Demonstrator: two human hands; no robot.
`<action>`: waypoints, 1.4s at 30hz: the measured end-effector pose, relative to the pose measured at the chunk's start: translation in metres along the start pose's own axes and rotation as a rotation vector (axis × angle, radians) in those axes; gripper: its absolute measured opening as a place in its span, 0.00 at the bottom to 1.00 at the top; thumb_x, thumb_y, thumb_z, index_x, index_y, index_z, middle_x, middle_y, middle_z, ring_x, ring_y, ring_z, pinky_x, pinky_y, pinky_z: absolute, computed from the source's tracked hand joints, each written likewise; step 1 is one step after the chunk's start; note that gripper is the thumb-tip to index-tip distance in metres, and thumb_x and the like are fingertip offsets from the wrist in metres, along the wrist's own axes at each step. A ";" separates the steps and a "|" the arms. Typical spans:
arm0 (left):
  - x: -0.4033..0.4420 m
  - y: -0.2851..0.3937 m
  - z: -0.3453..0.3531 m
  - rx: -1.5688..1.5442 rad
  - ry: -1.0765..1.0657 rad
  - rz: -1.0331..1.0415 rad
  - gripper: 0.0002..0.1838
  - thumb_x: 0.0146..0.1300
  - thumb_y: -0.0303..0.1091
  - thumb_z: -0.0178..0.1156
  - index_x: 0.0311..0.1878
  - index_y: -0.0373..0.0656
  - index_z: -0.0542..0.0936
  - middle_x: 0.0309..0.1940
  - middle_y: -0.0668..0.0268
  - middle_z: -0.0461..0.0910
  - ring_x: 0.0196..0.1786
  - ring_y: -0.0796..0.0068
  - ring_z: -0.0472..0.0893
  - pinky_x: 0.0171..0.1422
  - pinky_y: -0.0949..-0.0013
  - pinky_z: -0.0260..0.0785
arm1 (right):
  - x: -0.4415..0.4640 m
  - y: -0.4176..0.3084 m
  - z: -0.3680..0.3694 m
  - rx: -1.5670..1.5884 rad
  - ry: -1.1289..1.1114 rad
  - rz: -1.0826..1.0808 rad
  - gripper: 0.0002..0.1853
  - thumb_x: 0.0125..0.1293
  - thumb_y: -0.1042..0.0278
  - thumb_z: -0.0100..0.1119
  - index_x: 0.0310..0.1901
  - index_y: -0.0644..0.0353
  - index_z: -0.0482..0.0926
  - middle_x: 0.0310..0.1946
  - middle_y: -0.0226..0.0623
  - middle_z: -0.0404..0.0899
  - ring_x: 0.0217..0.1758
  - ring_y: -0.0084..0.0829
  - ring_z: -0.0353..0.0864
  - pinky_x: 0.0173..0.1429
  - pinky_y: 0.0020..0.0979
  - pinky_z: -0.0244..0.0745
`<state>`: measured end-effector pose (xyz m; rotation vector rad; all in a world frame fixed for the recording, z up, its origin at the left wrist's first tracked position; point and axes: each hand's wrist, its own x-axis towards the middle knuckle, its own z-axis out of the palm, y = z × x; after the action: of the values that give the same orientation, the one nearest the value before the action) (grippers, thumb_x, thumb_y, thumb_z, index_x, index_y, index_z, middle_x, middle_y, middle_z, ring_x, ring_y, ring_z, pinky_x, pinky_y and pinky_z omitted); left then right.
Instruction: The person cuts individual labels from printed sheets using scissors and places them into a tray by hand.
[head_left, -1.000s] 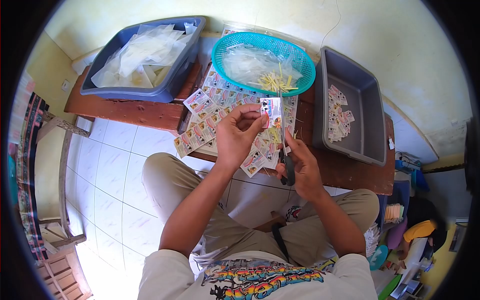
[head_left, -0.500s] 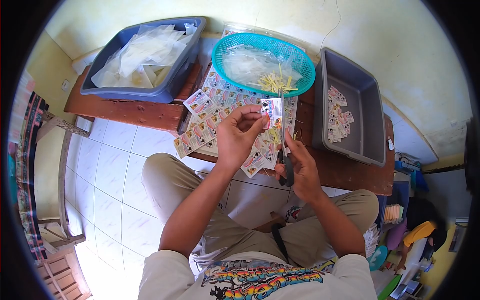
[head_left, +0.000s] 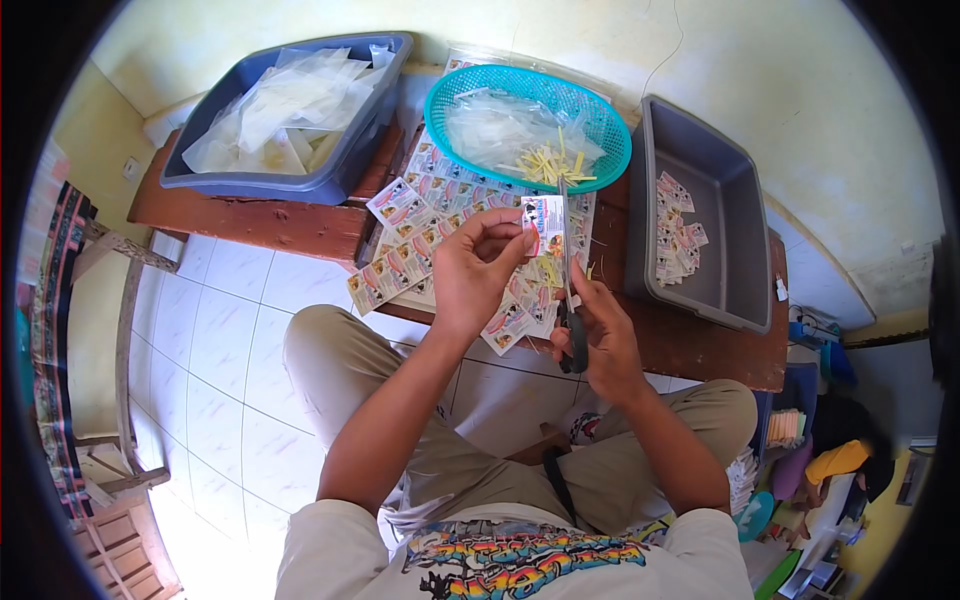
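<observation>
While the small label is up over the printed sheets, the left hand pinches its left side | right hand grips the scissors, blades by its right edge | loose labels sit in the gray bin on the right

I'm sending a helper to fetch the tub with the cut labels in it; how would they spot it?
Find the long reddish-brown bench against the wall. At its right end, beside the turquoise basket, sits a deep grey tub. Only a few small printed labels lie along its left side, unlike the blue tub, heaped with clear plastic.
</observation>
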<state>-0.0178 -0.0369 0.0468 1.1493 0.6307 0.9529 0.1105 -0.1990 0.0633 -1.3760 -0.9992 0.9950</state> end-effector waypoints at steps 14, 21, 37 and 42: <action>0.000 0.001 -0.001 -0.033 -0.002 -0.011 0.19 0.70 0.22 0.72 0.62 0.29 0.82 0.45 0.56 0.89 0.46 0.73 0.89 0.53 0.67 0.87 | 0.000 0.001 0.000 -0.041 -0.014 -0.033 0.44 0.70 0.77 0.69 0.85 0.59 0.59 0.63 0.39 0.69 0.49 0.23 0.81 0.46 0.27 0.83; 0.000 0.001 -0.001 0.028 -0.001 -0.006 0.18 0.70 0.22 0.72 0.61 0.29 0.82 0.46 0.56 0.89 0.47 0.73 0.89 0.54 0.67 0.87 | -0.001 0.002 0.001 -0.014 -0.016 -0.015 0.44 0.71 0.76 0.69 0.85 0.57 0.59 0.63 0.38 0.69 0.48 0.23 0.81 0.46 0.27 0.83; 0.001 -0.002 -0.002 0.070 0.005 -0.014 0.18 0.70 0.22 0.72 0.60 0.29 0.83 0.46 0.56 0.89 0.47 0.73 0.89 0.54 0.67 0.87 | -0.001 0.000 0.003 -0.012 -0.012 0.005 0.44 0.72 0.77 0.69 0.85 0.56 0.59 0.62 0.36 0.69 0.48 0.22 0.79 0.44 0.26 0.82; 0.000 0.000 -0.001 0.080 0.004 -0.015 0.18 0.70 0.22 0.72 0.60 0.29 0.83 0.46 0.56 0.89 0.47 0.73 0.89 0.54 0.67 0.87 | -0.001 -0.001 0.003 -0.043 -0.012 -0.013 0.44 0.72 0.76 0.69 0.86 0.56 0.58 0.62 0.36 0.70 0.47 0.21 0.79 0.44 0.26 0.82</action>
<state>-0.0188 -0.0359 0.0467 1.2116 0.6853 0.9242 0.1074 -0.1992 0.0639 -1.3984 -1.0428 0.9781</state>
